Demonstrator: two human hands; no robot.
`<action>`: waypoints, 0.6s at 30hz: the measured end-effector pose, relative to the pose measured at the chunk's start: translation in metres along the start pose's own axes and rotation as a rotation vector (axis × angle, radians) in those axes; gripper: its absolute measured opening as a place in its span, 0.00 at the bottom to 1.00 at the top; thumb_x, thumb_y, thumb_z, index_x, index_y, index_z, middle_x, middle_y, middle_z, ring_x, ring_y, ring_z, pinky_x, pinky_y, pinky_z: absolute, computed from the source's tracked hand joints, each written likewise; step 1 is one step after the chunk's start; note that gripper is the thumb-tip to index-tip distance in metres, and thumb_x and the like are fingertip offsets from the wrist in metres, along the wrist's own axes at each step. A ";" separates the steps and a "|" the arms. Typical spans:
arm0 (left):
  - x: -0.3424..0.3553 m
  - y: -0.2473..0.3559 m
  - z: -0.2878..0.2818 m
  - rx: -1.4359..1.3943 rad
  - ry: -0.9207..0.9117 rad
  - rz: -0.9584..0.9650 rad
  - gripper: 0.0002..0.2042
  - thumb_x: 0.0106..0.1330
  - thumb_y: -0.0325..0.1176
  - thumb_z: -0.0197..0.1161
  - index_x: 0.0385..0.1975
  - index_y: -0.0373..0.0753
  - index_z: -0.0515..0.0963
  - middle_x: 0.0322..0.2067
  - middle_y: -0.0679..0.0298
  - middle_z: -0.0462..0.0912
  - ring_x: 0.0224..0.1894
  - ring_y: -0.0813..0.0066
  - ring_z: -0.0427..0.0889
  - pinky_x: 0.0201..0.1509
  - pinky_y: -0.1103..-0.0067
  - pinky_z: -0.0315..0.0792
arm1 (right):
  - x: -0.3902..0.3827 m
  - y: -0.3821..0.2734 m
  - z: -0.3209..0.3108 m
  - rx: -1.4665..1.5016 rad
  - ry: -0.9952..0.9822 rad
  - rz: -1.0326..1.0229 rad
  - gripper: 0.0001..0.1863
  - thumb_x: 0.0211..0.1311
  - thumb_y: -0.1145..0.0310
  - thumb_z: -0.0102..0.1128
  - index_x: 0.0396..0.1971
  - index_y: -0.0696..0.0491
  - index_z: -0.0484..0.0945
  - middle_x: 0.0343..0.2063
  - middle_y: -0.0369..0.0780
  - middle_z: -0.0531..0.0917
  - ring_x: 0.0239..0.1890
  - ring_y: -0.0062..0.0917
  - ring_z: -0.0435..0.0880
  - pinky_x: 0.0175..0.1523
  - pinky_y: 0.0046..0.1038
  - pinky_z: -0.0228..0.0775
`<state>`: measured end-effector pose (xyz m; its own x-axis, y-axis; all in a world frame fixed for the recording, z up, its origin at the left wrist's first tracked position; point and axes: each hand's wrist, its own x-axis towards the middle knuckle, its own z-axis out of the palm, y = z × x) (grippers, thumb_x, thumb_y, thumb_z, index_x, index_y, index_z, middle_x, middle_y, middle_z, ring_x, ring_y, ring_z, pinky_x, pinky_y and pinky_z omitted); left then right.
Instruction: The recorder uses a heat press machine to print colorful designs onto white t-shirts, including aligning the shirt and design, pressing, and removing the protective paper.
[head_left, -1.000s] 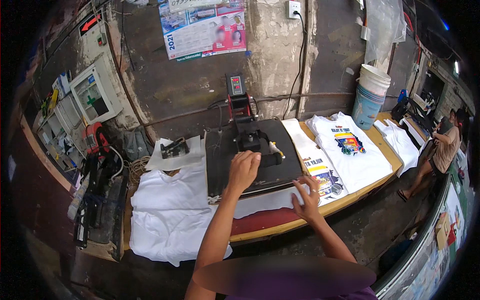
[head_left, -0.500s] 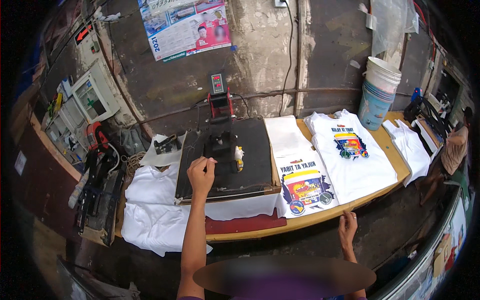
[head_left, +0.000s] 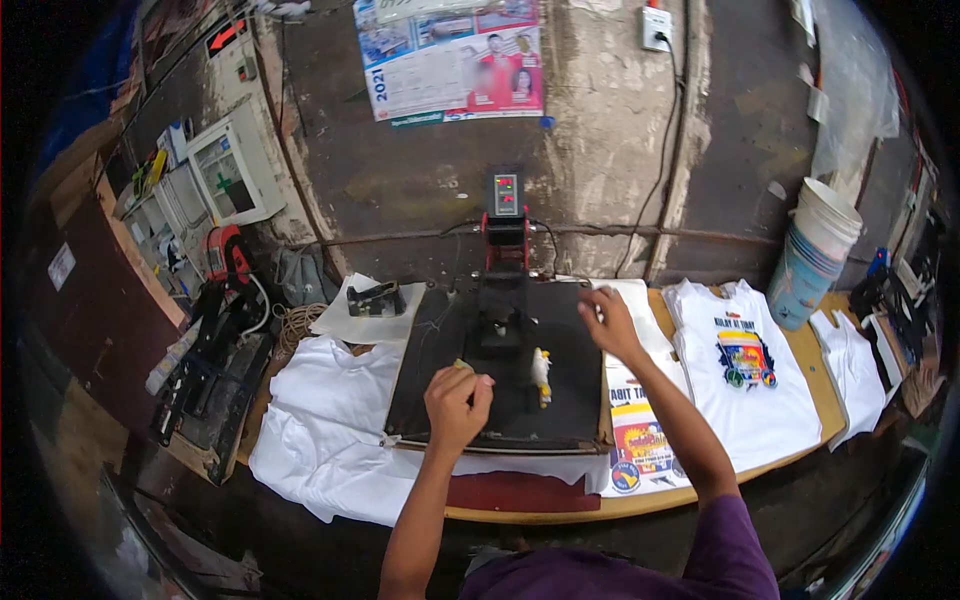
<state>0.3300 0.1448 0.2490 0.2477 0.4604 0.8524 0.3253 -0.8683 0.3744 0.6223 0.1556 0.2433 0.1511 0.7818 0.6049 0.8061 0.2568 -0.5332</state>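
Note:
A heat press with a flat black top plate (head_left: 425,355) is lowered on the table. White fabric (head_left: 540,467) pokes out below its front edge. My left hand (head_left: 459,405) is closed at the left side of the press handle, a bit of yellowish wrapping showing above the fist. The handle's other side has a white-and-yellow wrapped grip (head_left: 541,378), which no hand touches. My right hand (head_left: 610,320), fingers apart and empty, hovers by the plate's right edge. Beneath that forearm lie printed transfer sheets (head_left: 640,445), partly hidden.
Left of the press lies a plain white shirt (head_left: 325,400); to the right is a printed white shirt (head_left: 790,400). Stacked buckets (head_left: 815,250) stand at the back right. A control box (head_left: 506,194) rises behind the press. Another machine (head_left: 215,370) stands at far left.
My right hand has risen from beside the table's front edge to the press's right side. My left hand stays closed at the handle. The view has shifted, moving the scene rightward.

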 end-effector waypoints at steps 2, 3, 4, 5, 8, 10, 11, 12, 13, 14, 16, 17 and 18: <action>0.000 -0.002 -0.001 -0.001 -0.001 0.003 0.06 0.51 0.24 0.59 0.15 0.35 0.74 0.15 0.60 0.71 0.21 0.61 0.73 0.28 0.71 0.66 | 0.051 0.012 0.021 0.004 -0.037 0.018 0.12 0.56 0.67 0.56 0.37 0.57 0.77 0.35 0.49 0.76 0.43 0.43 0.74 0.49 0.36 0.66; -0.001 -0.005 -0.002 -0.007 -0.007 0.013 0.06 0.51 0.25 0.59 0.14 0.35 0.74 0.15 0.60 0.71 0.20 0.61 0.72 0.28 0.71 0.66 | 0.076 0.020 0.032 -0.014 -0.075 0.049 0.12 0.55 0.68 0.55 0.38 0.57 0.77 0.35 0.49 0.76 0.43 0.44 0.73 0.49 0.36 0.66; -0.001 -0.008 -0.002 -0.013 -0.017 0.025 0.07 0.51 0.25 0.60 0.14 0.35 0.73 0.14 0.60 0.70 0.20 0.62 0.72 0.28 0.71 0.66 | 0.099 0.027 0.043 -0.033 -0.112 0.082 0.12 0.55 0.69 0.55 0.38 0.57 0.77 0.36 0.50 0.76 0.44 0.44 0.73 0.49 0.37 0.65; -0.002 -0.010 -0.004 -0.006 -0.012 0.022 0.07 0.51 0.25 0.60 0.14 0.35 0.73 0.14 0.60 0.70 0.20 0.62 0.72 0.28 0.71 0.66 | 0.118 0.038 0.060 -0.029 -0.116 0.075 0.12 0.55 0.69 0.55 0.38 0.57 0.77 0.36 0.50 0.76 0.44 0.44 0.73 0.49 0.37 0.65; 0.000 -0.012 -0.004 0.003 -0.054 0.003 0.08 0.51 0.26 0.60 0.13 0.36 0.72 0.14 0.61 0.70 0.19 0.62 0.72 0.27 0.72 0.66 | 0.161 0.076 0.098 -0.026 -0.062 0.009 0.14 0.52 0.73 0.53 0.40 0.57 0.76 0.39 0.52 0.75 0.45 0.46 0.73 0.50 0.39 0.66; 0.001 -0.014 -0.001 -0.039 -0.079 0.007 0.08 0.53 0.26 0.57 0.13 0.35 0.75 0.14 0.61 0.74 0.18 0.65 0.73 0.26 0.72 0.66 | 0.175 0.097 0.109 -0.296 0.037 -0.155 0.18 0.47 0.80 0.51 0.42 0.58 0.74 0.35 0.49 0.76 0.39 0.43 0.76 0.45 0.37 0.68; 0.001 -0.015 -0.002 -0.038 -0.095 -0.007 0.08 0.53 0.27 0.57 0.14 0.36 0.75 0.14 0.62 0.74 0.18 0.66 0.73 0.26 0.73 0.66 | 0.182 0.099 0.115 -0.225 -0.109 -0.040 0.24 0.44 0.79 0.51 0.47 0.56 0.71 0.48 0.53 0.72 0.49 0.46 0.72 0.56 0.41 0.64; 0.002 -0.015 -0.002 -0.039 -0.099 -0.009 0.08 0.53 0.27 0.57 0.14 0.36 0.75 0.14 0.62 0.74 0.18 0.66 0.73 0.26 0.73 0.66 | 0.184 0.101 0.120 -0.225 -0.112 -0.035 0.24 0.44 0.79 0.51 0.47 0.56 0.71 0.48 0.53 0.72 0.49 0.46 0.72 0.56 0.41 0.64; 0.003 -0.016 -0.002 -0.036 -0.093 -0.004 0.08 0.53 0.28 0.57 0.13 0.36 0.75 0.14 0.63 0.74 0.17 0.66 0.74 0.26 0.73 0.66 | 0.186 0.103 0.126 -0.169 -0.110 -0.066 0.25 0.43 0.81 0.49 0.47 0.56 0.71 0.40 0.51 0.74 0.45 0.46 0.74 0.51 0.39 0.66; 0.003 -0.016 -0.002 -0.031 -0.085 0.000 0.08 0.53 0.28 0.57 0.13 0.36 0.75 0.14 0.63 0.75 0.17 0.67 0.74 0.26 0.74 0.66 | 0.188 0.102 0.129 -0.112 -0.110 -0.098 0.26 0.41 0.84 0.48 0.47 0.57 0.71 0.32 0.50 0.77 0.40 0.46 0.76 0.46 0.37 0.68; 0.002 -0.017 -0.002 -0.019 -0.090 -0.020 0.09 0.53 0.29 0.57 0.13 0.37 0.76 0.13 0.64 0.75 0.17 0.68 0.74 0.26 0.74 0.67 | 0.194 0.103 0.131 -0.074 -0.206 -0.016 0.25 0.42 0.83 0.49 0.47 0.57 0.71 0.31 0.47 0.77 0.38 0.43 0.76 0.45 0.34 0.68; 0.003 -0.017 -0.001 -0.017 -0.085 -0.014 0.09 0.53 0.30 0.57 0.13 0.37 0.77 0.13 0.64 0.75 0.17 0.68 0.75 0.26 0.75 0.67 | 0.195 0.111 0.127 -0.044 -0.291 0.069 0.25 0.43 0.83 0.50 0.47 0.56 0.70 0.30 0.44 0.77 0.35 0.39 0.77 0.43 0.32 0.68; 0.003 -0.017 0.001 -0.015 -0.079 -0.007 0.09 0.53 0.30 0.56 0.13 0.37 0.77 0.13 0.64 0.75 0.17 0.69 0.75 0.26 0.75 0.67 | 0.198 0.117 0.123 -0.054 -0.287 0.078 0.25 0.43 0.83 0.50 0.47 0.56 0.70 0.30 0.44 0.77 0.35 0.39 0.77 0.43 0.32 0.68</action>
<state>0.3263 0.1610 0.2454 0.3172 0.4793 0.8183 0.3138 -0.8673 0.3864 0.6761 0.4108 0.2278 0.0524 0.9285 0.3675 0.8291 0.1647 -0.5344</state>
